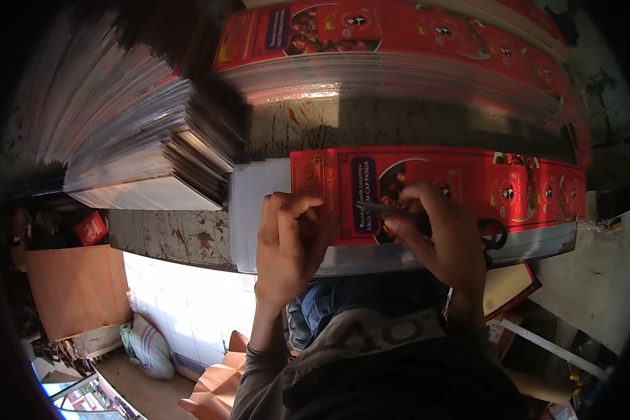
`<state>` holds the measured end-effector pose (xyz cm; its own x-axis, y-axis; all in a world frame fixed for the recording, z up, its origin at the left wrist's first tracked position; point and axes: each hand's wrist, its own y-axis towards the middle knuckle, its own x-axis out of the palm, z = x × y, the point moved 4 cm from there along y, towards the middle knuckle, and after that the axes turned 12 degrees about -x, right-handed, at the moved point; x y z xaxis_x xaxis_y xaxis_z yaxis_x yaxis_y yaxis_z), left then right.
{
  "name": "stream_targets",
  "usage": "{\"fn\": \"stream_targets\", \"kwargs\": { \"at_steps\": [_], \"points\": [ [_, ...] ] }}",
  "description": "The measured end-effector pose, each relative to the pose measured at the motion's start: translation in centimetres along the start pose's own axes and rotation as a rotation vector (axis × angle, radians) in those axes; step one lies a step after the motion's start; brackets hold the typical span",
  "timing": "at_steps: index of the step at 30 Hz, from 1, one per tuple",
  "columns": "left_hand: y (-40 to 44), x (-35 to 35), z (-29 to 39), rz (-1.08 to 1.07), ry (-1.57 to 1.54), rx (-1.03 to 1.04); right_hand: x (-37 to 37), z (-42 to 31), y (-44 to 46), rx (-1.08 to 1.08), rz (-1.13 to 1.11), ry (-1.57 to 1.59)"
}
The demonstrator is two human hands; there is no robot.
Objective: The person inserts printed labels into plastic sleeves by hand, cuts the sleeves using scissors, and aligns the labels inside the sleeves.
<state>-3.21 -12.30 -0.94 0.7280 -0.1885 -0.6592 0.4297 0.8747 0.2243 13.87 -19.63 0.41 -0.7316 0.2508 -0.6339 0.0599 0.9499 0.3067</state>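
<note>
A red printed sheet (469,185) with food pictures lies on a stack of clear plastic sheets (549,241) at the table's near side. Over the sheet's left part is my left hand (287,234), its fingers curled together; whatever they may pinch is too small to make out. My right hand (437,234) holds dark scissors (495,234) above the middle of the sheet. Their narrow tip points left toward my left hand, across the purple label, and a black handle loop shows right of my wrist. The two hands are apart.
Thick stacks of plastic-covered sheets (143,157) stand at the left. Another long red printed stack (392,35) lies along the far side of the worn tabletop (280,129). Below are a brown board (73,290), a white sack (149,346) and a tiled surface (182,301).
</note>
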Motion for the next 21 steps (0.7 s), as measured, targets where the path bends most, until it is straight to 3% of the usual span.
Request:
{"fn": "stream_targets", "kwargs": {
  "at_steps": [5, 7, 12, 13, 14, 15, 17, 19, 21],
  "points": [
    [0.1, -0.7, -0.3, 0.138, 0.025, -0.023, -2.5, -1.1, -0.4, 0.166, -0.079, 0.14],
    [0.1, -0.7, 0.1, 0.162, 0.092, 0.016, -4.6, -1.8, -1.0, -0.07, 0.116, -0.015],
    [0.0, -0.8, 0.4, 0.206, 0.135, 0.012, -12.2, 0.7, -3.8, 0.228, 0.584, -0.131],
    [-0.1, -0.9, 0.3, 0.208, 0.123, 0.017, -14.5, 1.6, -3.9, 0.277, 0.704, -0.214],
    [-0.1, -0.9, 0.3, 0.216, 0.127, 0.038, -17.2, 3.2, -3.9, 0.221, 0.687, -0.134],
    [-0.1, -0.9, 0.3, 0.225, 0.131, 0.056, -20.5, 5.0, -4.1, 0.252, 0.639, -0.234],
    [-0.1, -1.0, 0.7, 0.22, 0.135, 0.053, -24.9, 6.7, -2.8, 0.338, 0.756, -0.45],
    [0.0, -1.1, 0.9, 0.219, 0.161, 0.048, -29.3, 10.8, -1.7, 0.197, 0.779, -0.47],
    [0.1, -1.2, 1.0, 0.225, 0.16, 0.042, -35.2, 19.7, -1.9, 0.294, 0.9, -0.236]
  ]
}}
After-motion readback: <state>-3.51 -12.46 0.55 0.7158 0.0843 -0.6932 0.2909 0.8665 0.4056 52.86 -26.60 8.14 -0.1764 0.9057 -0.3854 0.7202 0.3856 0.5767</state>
